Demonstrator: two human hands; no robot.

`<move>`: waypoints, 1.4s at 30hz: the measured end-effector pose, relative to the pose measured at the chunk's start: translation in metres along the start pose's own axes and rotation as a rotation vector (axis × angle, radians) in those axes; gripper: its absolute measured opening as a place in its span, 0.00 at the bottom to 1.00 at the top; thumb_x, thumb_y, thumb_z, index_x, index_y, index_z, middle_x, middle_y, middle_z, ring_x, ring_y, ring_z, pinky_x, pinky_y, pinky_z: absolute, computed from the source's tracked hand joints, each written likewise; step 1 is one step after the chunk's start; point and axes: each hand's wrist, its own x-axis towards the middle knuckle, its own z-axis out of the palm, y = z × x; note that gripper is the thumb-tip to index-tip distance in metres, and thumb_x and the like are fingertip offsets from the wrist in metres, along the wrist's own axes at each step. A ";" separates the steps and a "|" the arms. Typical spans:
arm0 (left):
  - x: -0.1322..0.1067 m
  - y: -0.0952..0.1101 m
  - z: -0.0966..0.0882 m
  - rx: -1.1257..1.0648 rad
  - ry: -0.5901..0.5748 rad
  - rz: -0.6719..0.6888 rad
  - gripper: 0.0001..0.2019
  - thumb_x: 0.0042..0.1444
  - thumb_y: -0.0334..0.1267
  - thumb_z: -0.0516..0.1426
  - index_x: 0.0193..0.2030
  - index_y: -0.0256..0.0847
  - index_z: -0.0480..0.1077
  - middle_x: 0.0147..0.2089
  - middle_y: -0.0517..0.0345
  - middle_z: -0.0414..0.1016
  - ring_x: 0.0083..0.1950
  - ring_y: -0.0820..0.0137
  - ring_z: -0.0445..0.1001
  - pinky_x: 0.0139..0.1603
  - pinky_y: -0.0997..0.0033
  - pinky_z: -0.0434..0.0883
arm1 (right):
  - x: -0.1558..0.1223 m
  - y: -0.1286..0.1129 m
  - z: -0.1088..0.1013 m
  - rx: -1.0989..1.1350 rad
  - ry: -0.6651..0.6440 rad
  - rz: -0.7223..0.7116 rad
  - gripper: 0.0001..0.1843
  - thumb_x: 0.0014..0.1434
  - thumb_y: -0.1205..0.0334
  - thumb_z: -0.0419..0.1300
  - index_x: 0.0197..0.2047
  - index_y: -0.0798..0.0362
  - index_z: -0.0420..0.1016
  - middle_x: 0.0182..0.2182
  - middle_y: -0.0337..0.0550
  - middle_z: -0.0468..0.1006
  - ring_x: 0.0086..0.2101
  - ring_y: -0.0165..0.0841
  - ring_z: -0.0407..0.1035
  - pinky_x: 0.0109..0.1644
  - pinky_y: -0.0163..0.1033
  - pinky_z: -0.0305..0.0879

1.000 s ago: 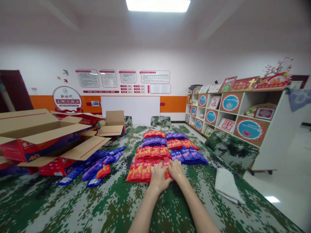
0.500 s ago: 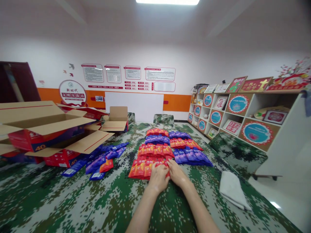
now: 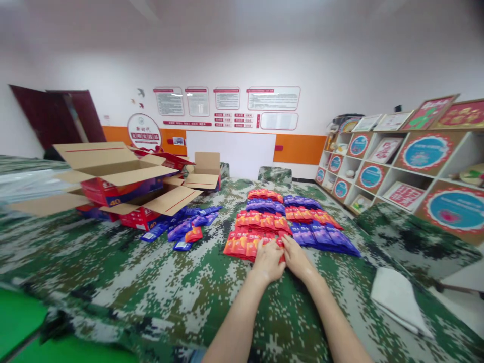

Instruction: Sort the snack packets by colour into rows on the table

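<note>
Both hands are at the right end of the front row of red-and-orange packets (image 3: 242, 244). My left hand (image 3: 267, 261) lies over the row with its fingers curled down onto a red packet. Against the right edge of that same packet, my right hand (image 3: 299, 258) has its fingers bent in. Parts of the end packets are hidden beneath the fingers. Beyond the hands, more red packets (image 3: 260, 221) and purple packets (image 3: 264, 206) lie in overlapping rows. A block of purple packets (image 3: 325, 237) sits just right of my right hand.
On the left, open cardboard boxes (image 3: 121, 176) are stacked beside a loose heap of purple packets (image 3: 189, 222) with one red packet (image 3: 194, 234). A folded white cloth (image 3: 399, 300) rests at the right. The table wears a camouflage cloth (image 3: 170, 292); shelves (image 3: 416, 156) stand beyond.
My view has swung to the left, so everything appears further right. Both hands stay at the same end of the front red row, with hardly any finger movement.
</note>
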 end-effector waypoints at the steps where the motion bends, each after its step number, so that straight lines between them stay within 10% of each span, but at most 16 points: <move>1: 0.001 -0.001 -0.006 -0.001 0.014 -0.004 0.10 0.51 0.37 0.53 0.40 0.43 0.70 0.46 0.53 0.70 0.55 0.61 0.62 0.62 0.50 0.45 | 0.003 -0.002 -0.001 0.021 0.040 -0.001 0.25 0.57 0.66 0.42 0.57 0.60 0.62 0.56 0.54 0.62 0.57 0.37 0.55 0.60 0.47 0.51; 6: 0.002 -0.032 -0.062 0.013 0.102 -0.059 0.18 0.50 0.39 0.54 0.49 0.44 0.66 0.52 0.51 0.65 0.63 0.59 0.51 0.63 0.52 0.45 | 0.033 -0.045 -0.012 0.140 0.118 -0.039 0.25 0.55 0.64 0.44 0.56 0.58 0.64 0.52 0.53 0.68 0.52 0.37 0.62 0.57 0.45 0.57; 12: -0.038 -0.128 -0.130 0.193 0.142 -0.343 0.32 0.47 0.35 0.56 0.61 0.38 0.52 0.62 0.44 0.52 0.67 0.57 0.39 0.63 0.57 0.45 | 0.088 -0.156 0.014 0.357 -0.019 -0.105 0.22 0.53 0.67 0.49 0.51 0.59 0.69 0.41 0.50 0.76 0.41 0.36 0.69 0.47 0.39 0.62; 20: -0.113 -0.214 -0.137 0.294 0.031 -0.600 0.32 0.48 0.40 0.54 0.60 0.29 0.52 0.61 0.36 0.54 0.63 0.53 0.51 0.61 0.59 0.49 | 0.127 -0.253 0.103 0.558 -0.246 0.108 0.17 0.54 0.65 0.50 0.44 0.59 0.72 0.20 0.41 0.75 0.25 0.30 0.70 0.31 0.30 0.60; 34: -0.122 -0.230 -0.126 0.114 0.132 -0.595 0.32 0.45 0.29 0.51 0.60 0.26 0.54 0.62 0.40 0.52 0.65 0.59 0.47 0.64 0.64 0.47 | 0.128 -0.243 0.111 0.736 -0.303 0.300 0.33 0.42 0.75 0.53 0.56 0.62 0.64 0.18 0.36 0.74 0.22 0.26 0.66 0.25 0.27 0.57; 42: -0.091 -0.190 -0.118 -0.747 0.593 -0.699 0.26 0.54 0.41 0.53 0.60 0.40 0.56 0.53 0.48 0.67 0.54 0.63 0.67 0.55 0.63 0.63 | 0.092 -0.206 0.063 0.952 -0.124 0.238 0.33 0.43 0.71 0.50 0.56 0.65 0.62 0.16 0.35 0.71 0.20 0.28 0.66 0.28 0.31 0.62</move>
